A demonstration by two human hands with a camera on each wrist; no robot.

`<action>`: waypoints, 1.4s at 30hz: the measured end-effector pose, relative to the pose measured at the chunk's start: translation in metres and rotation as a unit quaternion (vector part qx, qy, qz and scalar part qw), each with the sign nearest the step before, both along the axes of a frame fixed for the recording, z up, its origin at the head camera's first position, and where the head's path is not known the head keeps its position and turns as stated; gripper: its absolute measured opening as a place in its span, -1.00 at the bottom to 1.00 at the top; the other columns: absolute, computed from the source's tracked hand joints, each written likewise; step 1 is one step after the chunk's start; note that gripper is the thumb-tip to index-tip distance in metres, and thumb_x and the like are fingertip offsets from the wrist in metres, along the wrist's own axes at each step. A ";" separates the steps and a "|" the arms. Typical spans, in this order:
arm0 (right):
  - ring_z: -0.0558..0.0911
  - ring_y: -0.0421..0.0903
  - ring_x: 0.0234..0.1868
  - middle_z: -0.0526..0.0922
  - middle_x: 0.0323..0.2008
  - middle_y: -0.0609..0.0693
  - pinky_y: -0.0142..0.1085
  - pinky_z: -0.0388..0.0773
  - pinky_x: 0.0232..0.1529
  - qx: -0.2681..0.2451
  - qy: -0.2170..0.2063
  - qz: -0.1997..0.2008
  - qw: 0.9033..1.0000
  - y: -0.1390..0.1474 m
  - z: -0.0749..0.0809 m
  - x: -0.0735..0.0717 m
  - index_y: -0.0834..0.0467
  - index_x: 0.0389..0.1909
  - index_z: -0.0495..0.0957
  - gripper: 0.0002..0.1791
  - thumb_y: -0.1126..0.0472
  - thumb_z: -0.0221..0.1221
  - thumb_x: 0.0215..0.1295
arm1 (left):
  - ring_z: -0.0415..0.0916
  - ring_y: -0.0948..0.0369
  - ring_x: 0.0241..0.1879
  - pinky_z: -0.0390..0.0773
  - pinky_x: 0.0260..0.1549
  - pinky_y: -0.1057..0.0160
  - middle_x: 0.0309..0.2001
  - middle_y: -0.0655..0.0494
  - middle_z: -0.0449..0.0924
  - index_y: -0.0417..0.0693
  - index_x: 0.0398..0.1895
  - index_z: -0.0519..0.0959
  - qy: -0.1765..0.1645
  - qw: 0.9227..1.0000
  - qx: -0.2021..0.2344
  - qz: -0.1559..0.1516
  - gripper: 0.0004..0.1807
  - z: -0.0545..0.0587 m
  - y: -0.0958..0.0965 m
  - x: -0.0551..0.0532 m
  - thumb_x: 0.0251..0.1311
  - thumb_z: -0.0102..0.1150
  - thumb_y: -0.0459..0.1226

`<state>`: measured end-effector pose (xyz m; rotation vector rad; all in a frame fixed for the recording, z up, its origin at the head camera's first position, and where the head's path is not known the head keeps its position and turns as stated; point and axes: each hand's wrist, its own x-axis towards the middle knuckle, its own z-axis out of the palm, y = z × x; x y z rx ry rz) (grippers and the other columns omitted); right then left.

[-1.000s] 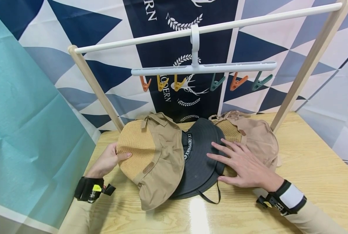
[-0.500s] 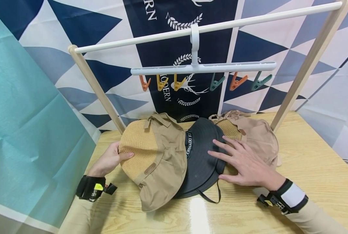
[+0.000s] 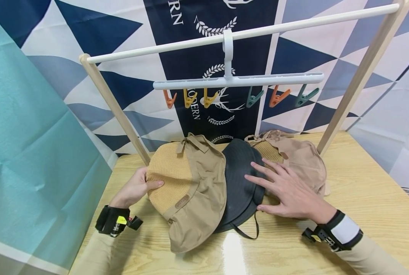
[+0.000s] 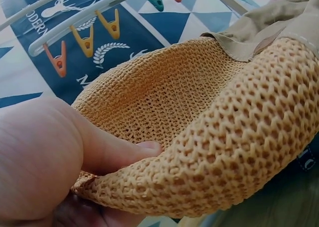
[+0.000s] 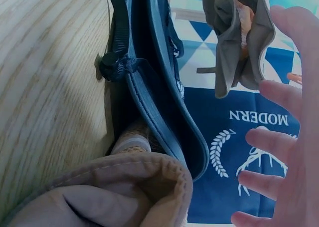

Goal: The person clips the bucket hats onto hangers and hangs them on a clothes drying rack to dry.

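My left hand (image 3: 134, 188) pinches the woven straw crown of a khaki sun hat (image 3: 201, 194), thumb on top. In the left wrist view the straw weave (image 4: 249, 137) folds under that thumb. The hat's khaki brim overlaps a black sun hat (image 3: 240, 179) lying on the table. Over the black hat's right side, my right hand (image 3: 287, 193) is spread with straight fingers and grips nothing. The right wrist view shows those fingers apart from the black hat (image 5: 159, 87). Behind the right hand lies a pinkish-beige hat (image 3: 302, 158) with a straw part.
A wooden rack with a white bar (image 3: 293, 26) stands over the table (image 3: 362, 191). From the bar hangs a white hanger (image 3: 239, 80) with several clips, among them an orange clip (image 3: 169, 100) and a green clip (image 3: 305, 96). Patterned cloth covers the wall behind.
My left hand has moved slightly right with the khaki hat, whose brim now covers the lettering on the black hat. The right hand has stayed nearly still.
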<state>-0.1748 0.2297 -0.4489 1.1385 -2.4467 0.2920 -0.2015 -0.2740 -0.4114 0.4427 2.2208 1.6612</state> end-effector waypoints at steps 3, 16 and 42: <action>0.48 0.38 0.59 0.40 0.73 0.07 0.45 0.53 0.33 -0.002 0.004 -0.002 1.000 0.000 0.001 0.000 -0.27 0.72 0.38 -0.01 -0.56 0.33 0.36 | 0.77 0.34 0.11 0.77 0.12 0.27 0.28 -0.10 0.72 -0.50 0.54 0.38 0.002 1.000 -0.004 -0.004 -0.45 0.000 0.003 -0.001 0.57 0.16 -0.51; 0.47 0.38 0.60 0.38 0.75 0.07 0.42 0.53 0.34 0.000 0.002 -0.011 1.000 0.000 0.005 0.000 -0.28 0.74 0.35 0.04 -0.57 0.36 0.31 | 0.78 0.35 0.09 0.74 0.14 0.31 0.32 -0.34 0.68 -0.49 0.50 0.43 0.017 1.000 -0.015 -0.005 -0.47 0.000 0.012 0.001 0.54 0.19 -0.52; 0.47 0.39 0.60 0.40 0.73 0.11 0.47 0.52 0.34 -0.014 0.003 -0.011 1.000 -0.002 0.005 -0.001 -0.22 0.77 0.31 0.10 -0.51 0.42 0.28 | 0.81 0.32 0.11 0.75 0.20 0.30 0.38 -0.40 0.68 -0.43 0.53 0.47 0.005 0.999 0.003 -0.035 -0.46 -0.007 0.041 -0.009 0.54 0.23 -0.49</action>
